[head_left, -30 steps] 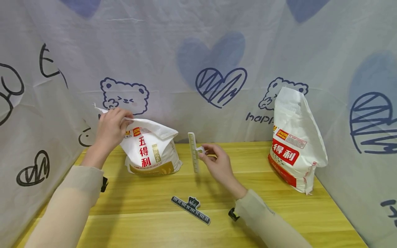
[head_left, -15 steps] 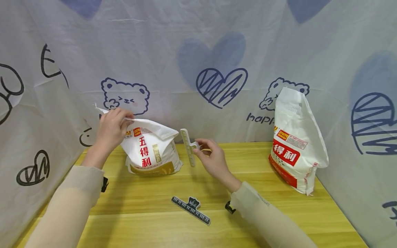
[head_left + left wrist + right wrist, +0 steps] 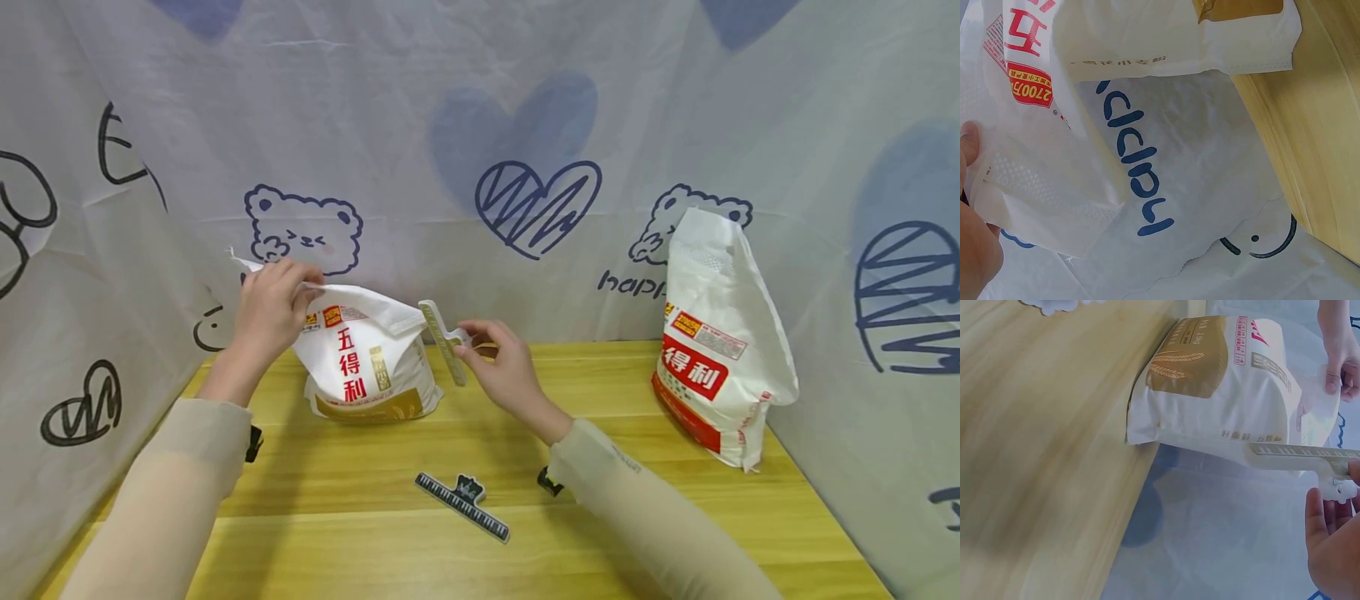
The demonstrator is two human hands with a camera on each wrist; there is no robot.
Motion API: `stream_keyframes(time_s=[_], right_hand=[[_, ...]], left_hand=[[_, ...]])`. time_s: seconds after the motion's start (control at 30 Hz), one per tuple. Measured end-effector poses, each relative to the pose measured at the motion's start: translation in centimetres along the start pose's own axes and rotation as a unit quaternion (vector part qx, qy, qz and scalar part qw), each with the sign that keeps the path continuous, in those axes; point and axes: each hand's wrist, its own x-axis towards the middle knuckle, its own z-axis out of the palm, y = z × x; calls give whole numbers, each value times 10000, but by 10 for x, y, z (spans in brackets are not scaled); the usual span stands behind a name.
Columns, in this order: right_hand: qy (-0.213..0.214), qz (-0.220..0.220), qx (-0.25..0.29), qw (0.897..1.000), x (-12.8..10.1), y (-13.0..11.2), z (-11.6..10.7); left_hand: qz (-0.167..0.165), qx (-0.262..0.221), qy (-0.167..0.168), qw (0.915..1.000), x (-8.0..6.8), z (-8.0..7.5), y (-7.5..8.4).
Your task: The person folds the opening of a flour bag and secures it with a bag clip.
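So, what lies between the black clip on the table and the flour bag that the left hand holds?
Only bare wooden table lies between the black clip and the flour bag, as the head view shows.

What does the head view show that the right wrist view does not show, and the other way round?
Only the head view shows the black clip lying on the table, the second flour bag at the right, and both sleeves. Only the right wrist view shows the underside of the white clip close against the bag's side. Both show the left hand pinching the top of the flour bag and the right hand holding the white clip.
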Motion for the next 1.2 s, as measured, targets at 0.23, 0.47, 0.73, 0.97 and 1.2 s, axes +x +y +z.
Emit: stream_keyframes(time_s=[0.23, 0.47, 0.73, 0.97, 1.2], right_hand=[[-94, -97, -3, 9999, 10, -6, 4], [-125, -115, 0, 9999, 19, -13, 8], [-180, -148, 84, 9997, 28, -15, 13], [-225, -125, 97, 9996, 38, -17, 17], [-290, -79, -99, 9995, 48, -22, 19]], left_hand=[[-22, 3, 23, 10000, 0, -1, 0], [-9, -39, 59, 10000, 0, -2, -1], [-65, -44, -13, 10000, 0, -2, -2], [-56, -44, -14, 10000, 0, -1, -3], [-69, -67, -23, 10000, 0, 0, -3]])
